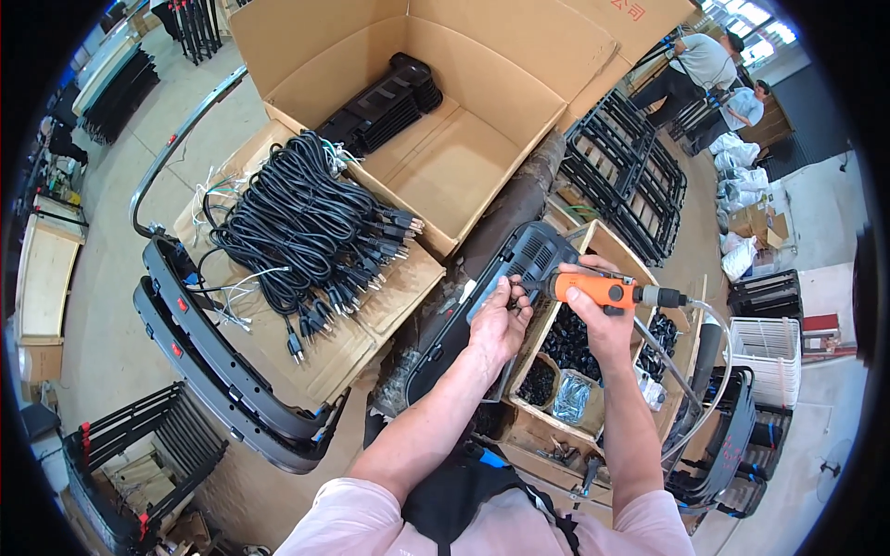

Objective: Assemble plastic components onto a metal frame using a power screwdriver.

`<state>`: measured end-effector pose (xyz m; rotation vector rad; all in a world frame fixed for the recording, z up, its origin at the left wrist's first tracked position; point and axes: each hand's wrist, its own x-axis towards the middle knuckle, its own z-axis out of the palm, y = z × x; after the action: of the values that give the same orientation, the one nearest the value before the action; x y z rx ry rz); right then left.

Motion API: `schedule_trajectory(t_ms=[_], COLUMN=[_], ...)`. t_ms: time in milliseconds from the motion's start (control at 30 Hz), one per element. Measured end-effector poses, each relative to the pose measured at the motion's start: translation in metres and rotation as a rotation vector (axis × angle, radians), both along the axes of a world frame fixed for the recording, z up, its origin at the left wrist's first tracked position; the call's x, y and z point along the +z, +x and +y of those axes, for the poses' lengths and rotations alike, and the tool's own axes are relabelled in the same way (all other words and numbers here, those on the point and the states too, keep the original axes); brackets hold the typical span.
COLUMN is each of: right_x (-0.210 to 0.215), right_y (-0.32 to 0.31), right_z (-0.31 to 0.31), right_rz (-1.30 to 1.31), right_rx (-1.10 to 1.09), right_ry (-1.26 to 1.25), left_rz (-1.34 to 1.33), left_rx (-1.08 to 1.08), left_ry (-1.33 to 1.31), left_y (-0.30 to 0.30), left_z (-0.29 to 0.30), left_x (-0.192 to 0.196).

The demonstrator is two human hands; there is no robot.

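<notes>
My right hand (601, 310) is wrapped round an orange air screwdriver (593, 290), with a grey fitting and a clear hose running off to the right. The tool lies roughly level, its front end pointing left toward my left hand (501, 320). Curled fingers of that left hand pinch together beside the tool's front; what they hold, if anything, is too small to name. Beneath both hands lies a long black plastic housing (536, 252) with a vented, wider end. Close by on the right stands a wooden parts box (601, 243) holding small black parts (567, 338) and a clear bag (575, 397).
Left of the housing, a heap of black power cords (301, 222) rests on cardboard (348, 347). An open carton (519, 111) behind contains stacked black parts (385, 107). Curved grey frames (227, 389) stand at left. Two people (709, 69) are at the far right, beside black racks (630, 171).
</notes>
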<state>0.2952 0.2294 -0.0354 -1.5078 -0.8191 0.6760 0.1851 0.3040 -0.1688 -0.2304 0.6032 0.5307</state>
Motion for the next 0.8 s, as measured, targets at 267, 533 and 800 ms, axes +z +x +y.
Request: schedule_trajectory(t_ms=[267, 533, 800], right_x=[0.004, -0.023, -0.053], right_y=[-0.003, -0.001, 0.008], right_z=[-0.007, 0.016, 0.038], right_rz=[0.027, -0.052, -0.073], right_rx=[-0.029, -0.064, 0.0], right_ry=[-0.007, 0.014, 0.028], left_rz=[-0.139, 0.064, 0.118], left_rx=[-0.046, -0.18, -0.419], left_ry=[0.094, 0.2, 0.411], left_y=[-0.012, -0.015, -0.047], left_z=[0.0, -0.022, -0.051], left_x=[-0.005, 0.013, 0.007])
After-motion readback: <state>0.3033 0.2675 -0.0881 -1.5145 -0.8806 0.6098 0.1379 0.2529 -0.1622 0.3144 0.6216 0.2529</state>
